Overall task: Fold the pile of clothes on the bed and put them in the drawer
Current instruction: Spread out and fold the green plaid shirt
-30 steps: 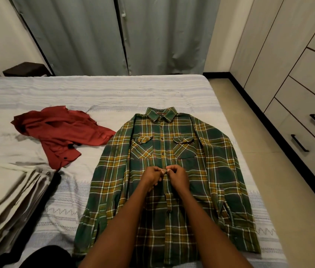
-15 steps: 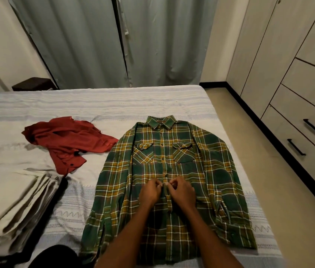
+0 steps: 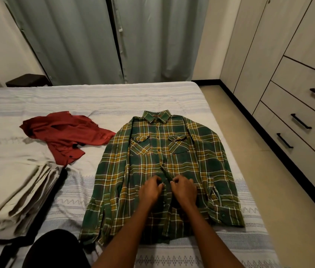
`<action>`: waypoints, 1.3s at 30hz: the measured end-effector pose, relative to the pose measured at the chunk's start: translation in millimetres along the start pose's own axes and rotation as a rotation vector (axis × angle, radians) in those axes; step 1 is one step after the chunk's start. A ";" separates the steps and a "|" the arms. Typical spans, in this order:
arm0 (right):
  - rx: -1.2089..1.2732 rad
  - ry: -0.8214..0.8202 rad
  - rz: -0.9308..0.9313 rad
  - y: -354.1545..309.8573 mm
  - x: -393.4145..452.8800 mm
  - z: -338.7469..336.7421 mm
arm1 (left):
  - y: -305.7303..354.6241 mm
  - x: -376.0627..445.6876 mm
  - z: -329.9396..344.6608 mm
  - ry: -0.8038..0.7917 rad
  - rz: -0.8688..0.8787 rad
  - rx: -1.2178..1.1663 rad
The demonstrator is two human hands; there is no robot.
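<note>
Both hands have worked nearer down the placket of the green plaid shirt [image 3: 164, 171] lying flat on the bed [image 3: 94, 101], left hand [image 3: 150, 190] and right hand [image 3: 183, 188] close together pinching the next button, so folding hasn't begun.

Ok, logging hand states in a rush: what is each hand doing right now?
Left hand: closed, pinching the front strip of the plaid shirt.
Right hand: closed, pinching the same strip from the other side.
</note>
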State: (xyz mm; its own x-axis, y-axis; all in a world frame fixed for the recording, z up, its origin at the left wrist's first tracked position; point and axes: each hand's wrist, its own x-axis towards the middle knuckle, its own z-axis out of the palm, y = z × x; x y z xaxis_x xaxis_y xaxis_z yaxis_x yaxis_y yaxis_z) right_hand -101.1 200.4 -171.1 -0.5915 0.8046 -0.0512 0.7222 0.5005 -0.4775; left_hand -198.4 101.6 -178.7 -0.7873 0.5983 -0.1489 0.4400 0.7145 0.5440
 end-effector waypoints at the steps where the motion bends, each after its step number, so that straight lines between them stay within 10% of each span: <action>1: 0.008 -0.009 -0.009 -0.5 -1.0 -0.3 | 2.8 -0.3 1.7 0.024 -0.011 0.024; 14: -0.017 0.014 -0.098 -8.5 -3.4 21.2 | 4.7 21.6 -6.7 -0.138 0.027 0.104; 27: 0.530 -0.074 -0.088 7.8 11.1 36.3 | -1.8 29.7 -21.2 -0.363 -0.171 -0.540; 39: 0.476 -0.025 -0.053 -0.1 7.0 48.9 | 4.9 16.3 -5.2 -0.251 -0.610 -1.002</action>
State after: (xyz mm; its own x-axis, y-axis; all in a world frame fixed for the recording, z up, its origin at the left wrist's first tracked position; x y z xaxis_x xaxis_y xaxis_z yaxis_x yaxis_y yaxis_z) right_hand -123.0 190.3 -214.4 -0.6356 0.7713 -0.0345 0.4497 0.3335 -0.8286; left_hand -211.3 113.0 -174.1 -0.5944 0.3930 -0.7016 -0.5955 0.3711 0.7125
